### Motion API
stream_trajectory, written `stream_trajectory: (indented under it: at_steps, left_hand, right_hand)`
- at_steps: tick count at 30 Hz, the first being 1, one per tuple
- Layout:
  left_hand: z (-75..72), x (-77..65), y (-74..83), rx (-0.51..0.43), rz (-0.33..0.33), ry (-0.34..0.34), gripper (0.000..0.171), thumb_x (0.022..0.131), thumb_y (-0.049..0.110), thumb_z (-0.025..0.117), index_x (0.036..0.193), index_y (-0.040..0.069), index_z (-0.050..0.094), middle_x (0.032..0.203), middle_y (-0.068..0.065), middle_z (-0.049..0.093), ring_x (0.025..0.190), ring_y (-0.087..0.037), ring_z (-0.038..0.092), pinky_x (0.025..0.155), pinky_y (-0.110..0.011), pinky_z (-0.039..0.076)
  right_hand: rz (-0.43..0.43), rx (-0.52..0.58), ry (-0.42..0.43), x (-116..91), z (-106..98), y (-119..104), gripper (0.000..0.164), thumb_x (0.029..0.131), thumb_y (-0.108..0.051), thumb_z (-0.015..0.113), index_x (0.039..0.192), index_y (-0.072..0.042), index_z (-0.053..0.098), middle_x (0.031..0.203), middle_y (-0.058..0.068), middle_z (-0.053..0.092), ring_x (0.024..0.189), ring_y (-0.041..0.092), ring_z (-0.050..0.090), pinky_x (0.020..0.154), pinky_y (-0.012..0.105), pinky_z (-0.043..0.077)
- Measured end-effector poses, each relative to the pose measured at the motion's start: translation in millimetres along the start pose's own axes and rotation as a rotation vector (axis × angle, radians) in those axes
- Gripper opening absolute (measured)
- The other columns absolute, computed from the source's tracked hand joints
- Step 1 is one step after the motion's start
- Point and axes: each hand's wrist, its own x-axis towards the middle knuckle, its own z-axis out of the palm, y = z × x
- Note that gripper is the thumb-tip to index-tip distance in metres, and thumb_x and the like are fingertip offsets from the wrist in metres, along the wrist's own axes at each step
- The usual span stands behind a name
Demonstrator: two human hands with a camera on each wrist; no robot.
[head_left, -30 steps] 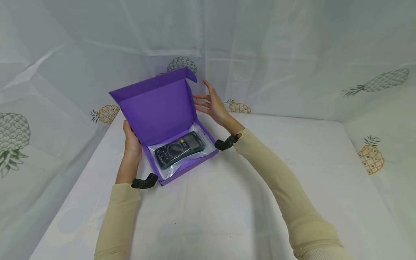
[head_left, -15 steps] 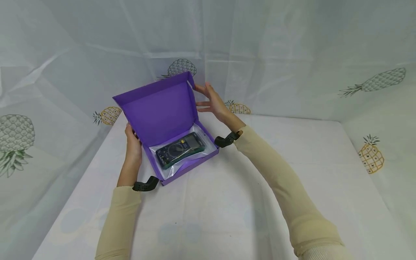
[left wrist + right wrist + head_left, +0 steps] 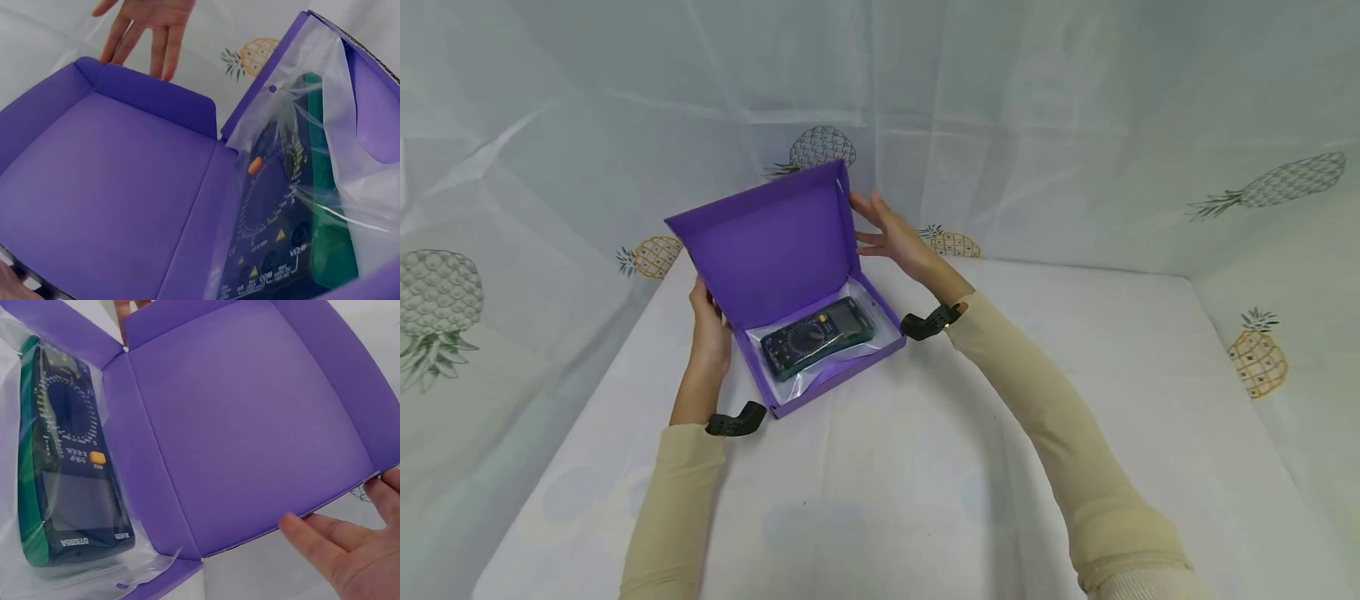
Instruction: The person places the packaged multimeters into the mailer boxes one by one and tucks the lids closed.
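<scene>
A purple cardboard box (image 3: 841, 375) stands on the table with its lid (image 3: 775, 258) raised. Inside lies a dark multimeter (image 3: 816, 337) with a green edge and a yellow button, wrapped in a clear plastic bag (image 3: 147, 550). My left hand (image 3: 706, 342) is at the lid's left side, its fingertips partly hidden behind the edge. On the opposite side, my right hand (image 3: 898, 242) has extended, spread fingers touching the lid's right side flap (image 3: 156, 97). The right wrist view shows those right fingers (image 3: 319, 537) along the lid's outer edge.
A white cloth covers the table (image 3: 887, 483). Behind it hangs a pale curtain (image 3: 1037, 150) printed with pineapples, close to the back of the raised lid. Each wrist carries a black band, such as the right wristband (image 3: 928, 322).
The right hand's fingers have come onto the lid's right side, and the corner tab that stuck out there is now folded in. The left hand has barely moved.
</scene>
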Motion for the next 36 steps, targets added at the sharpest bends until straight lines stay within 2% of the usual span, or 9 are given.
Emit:
stream_trajectory:
  at_steps: [5,14,22,25,28,32,36]
  left_hand:
    - [-2.4,-2.0,-5.6,-0.013,0.030,-0.042,0.060,0.102,0.054,0.011,0.157,0.033,0.002,0.163,0.010,-0.001,0.147,-0.005,-0.005,0.120,-0.034,-0.002]
    - [-6.0,-9.8,-16.4,0.082,0.124,-0.088,0.057,0.103,0.051,0.004,0.156,0.034,-0.008,0.163,0.009,-0.006,0.146,-0.003,-0.005,0.120,-0.033,-0.003]
    - [-8.0,-10.7,-19.8,0.065,0.184,-0.153,0.058,0.102,0.051,0.002,0.155,0.031,-0.013,0.163,0.006,-0.007,0.147,-0.006,-0.005,0.119,-0.038,-0.005]
    - [-7.2,-10.3,-20.6,0.055,0.200,-0.160,0.059,0.102,0.051,0.003,0.155,0.031,-0.012,0.163,0.006,-0.005,0.147,-0.006,-0.004,0.120,-0.037,-0.005]
    - [-5.5,-9.2,-21.9,0.037,0.220,-0.157,0.057,0.103,0.051,0.005,0.157,0.032,-0.005,0.162,0.005,0.005,0.146,-0.005,0.002,0.120,-0.034,-0.002]
    - [-4.0,-9.6,-23.7,0.015,0.234,-0.151,0.055,0.104,0.049,0.004,0.157,0.035,0.002,0.160,0.004,0.013,0.145,-0.004,0.006,0.119,-0.031,0.001]
    - [-3.8,-12.3,-24.1,0.009,0.207,-0.141,0.057,0.103,0.048,0.001,0.157,0.030,-0.007,0.163,0.007,0.000,0.146,-0.002,-0.002,0.119,-0.028,-0.002]
  right_hand:
    - [-0.020,-0.012,-0.032,-6,-1,5,0.058,0.107,-0.041,0.009,0.157,-0.014,0.014,0.163,0.002,0.015,0.141,0.035,0.033,0.113,0.045,0.033]
    - [-0.046,0.143,-0.052,-19,-6,21,0.056,0.108,-0.034,0.008,0.156,-0.006,0.016,0.163,0.007,0.016,0.142,0.040,0.027,0.115,0.047,0.027]
    - [-0.064,0.135,-0.024,-24,-4,20,0.057,0.108,-0.036,0.012,0.156,-0.006,0.018,0.162,0.007,0.017,0.142,0.039,0.029,0.115,0.048,0.027]
    - [-0.068,0.132,-0.003,-26,-2,21,0.055,0.108,-0.034,0.012,0.156,-0.005,0.018,0.162,0.009,0.017,0.142,0.040,0.028,0.115,0.052,0.025]
    - [-0.078,0.148,0.020,-29,2,23,0.054,0.108,-0.030,0.011,0.155,-0.004,0.017,0.162,0.012,0.016,0.142,0.042,0.027,0.115,0.055,0.022]
    - [-0.096,0.163,0.041,-33,7,26,0.054,0.109,-0.031,0.012,0.156,-0.006,0.018,0.162,0.010,0.017,0.142,0.041,0.027,0.115,0.053,0.026]
    - [-0.110,0.158,0.051,-36,10,30,0.054,0.108,-0.035,0.015,0.156,-0.008,0.020,0.162,0.008,0.019,0.142,0.039,0.028,0.114,0.049,0.029]
